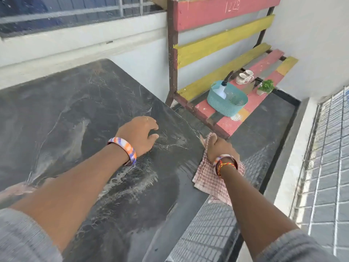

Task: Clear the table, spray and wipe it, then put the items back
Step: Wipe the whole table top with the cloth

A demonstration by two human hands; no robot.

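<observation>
- The right hand [219, 148] grips a checked cloth [217, 178] at the right edge of the table [75, 114]. Much of the cloth hangs past that edge, so a loosened grip could likely drop it to the floor.
- The left hand [138, 134] rests on the tabletop near the right edge, fingers curled and holding nothing I can see. The surface around it looks wet and streaked, so a leaning palm may slip or smear the film.
- Wet streaks run toward the near edge, and missed patches would likely dry as marks.
- The cleared items sit well apart on the painted bench [264, 63]: a teal basket [226, 103] holding the spray bottle [221, 89], two cups [244, 77] and a small plant [265, 86]. The basket stands by the bench's front edge, where a careless reach could tip it.
</observation>
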